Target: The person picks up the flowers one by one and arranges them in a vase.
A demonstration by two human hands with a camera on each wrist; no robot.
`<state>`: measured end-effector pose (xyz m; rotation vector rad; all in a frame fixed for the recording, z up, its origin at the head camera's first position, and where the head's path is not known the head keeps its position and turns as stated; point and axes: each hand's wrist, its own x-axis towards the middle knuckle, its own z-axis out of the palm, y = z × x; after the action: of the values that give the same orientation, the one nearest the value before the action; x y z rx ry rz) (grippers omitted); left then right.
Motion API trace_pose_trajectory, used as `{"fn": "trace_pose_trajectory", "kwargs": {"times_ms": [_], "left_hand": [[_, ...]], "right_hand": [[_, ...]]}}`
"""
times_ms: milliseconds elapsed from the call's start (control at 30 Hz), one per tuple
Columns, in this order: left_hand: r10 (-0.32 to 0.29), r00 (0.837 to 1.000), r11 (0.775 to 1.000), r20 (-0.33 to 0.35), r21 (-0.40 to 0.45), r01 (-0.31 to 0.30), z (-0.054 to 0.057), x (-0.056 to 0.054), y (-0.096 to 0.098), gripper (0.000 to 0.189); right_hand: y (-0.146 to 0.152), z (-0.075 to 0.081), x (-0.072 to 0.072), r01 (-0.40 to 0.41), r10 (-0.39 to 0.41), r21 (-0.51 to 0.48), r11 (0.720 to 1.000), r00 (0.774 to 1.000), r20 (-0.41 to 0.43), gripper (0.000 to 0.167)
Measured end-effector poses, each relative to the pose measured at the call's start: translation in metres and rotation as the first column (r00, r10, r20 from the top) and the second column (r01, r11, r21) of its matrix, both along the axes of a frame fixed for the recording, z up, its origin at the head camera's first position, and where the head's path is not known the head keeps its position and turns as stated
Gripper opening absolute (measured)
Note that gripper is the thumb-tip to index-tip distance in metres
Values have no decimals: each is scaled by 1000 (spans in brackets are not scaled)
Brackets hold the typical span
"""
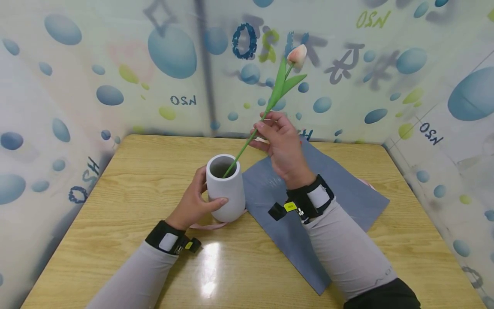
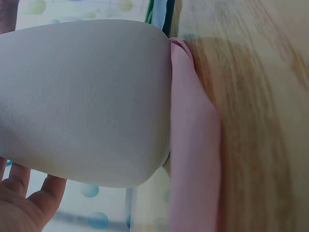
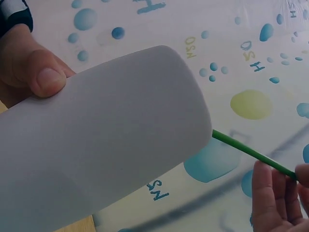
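A white vase stands upright on the table, its mouth facing up. My left hand grips it from the left side, thumb across the front and fingers behind. Above and to the right, my right hand pinches the green stem of an artificial tulip with a pale pink bloom. The stem's lower end slants inside the vase mouth, while bloom and leaves point up and right. In the right wrist view the stem runs from the vase rim to the right fingers.
Blue-grey wrapping paper lies on the wooden table, right of the vase and under my right forearm. A pink ribbon runs along the table by the vase base. A patterned curtain-like wall rises behind the table.
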<state>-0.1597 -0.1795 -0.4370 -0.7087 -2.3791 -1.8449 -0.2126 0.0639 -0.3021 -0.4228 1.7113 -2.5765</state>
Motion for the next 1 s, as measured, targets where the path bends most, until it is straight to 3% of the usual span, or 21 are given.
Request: {"fn": "trace_pose_trajectory", "kwargs": {"times_ms": [533,1000], "left_hand": [[-1,1000,1000,-1,7,1,0,1,0,89],[0,1000,1000,9,0,0,1,1,0,91]], "right_hand": [[-17,-7,9,-21,36,146,989,994,-102,16],[-22,-13,16,21,56,345,938,976,-212,25]]}}
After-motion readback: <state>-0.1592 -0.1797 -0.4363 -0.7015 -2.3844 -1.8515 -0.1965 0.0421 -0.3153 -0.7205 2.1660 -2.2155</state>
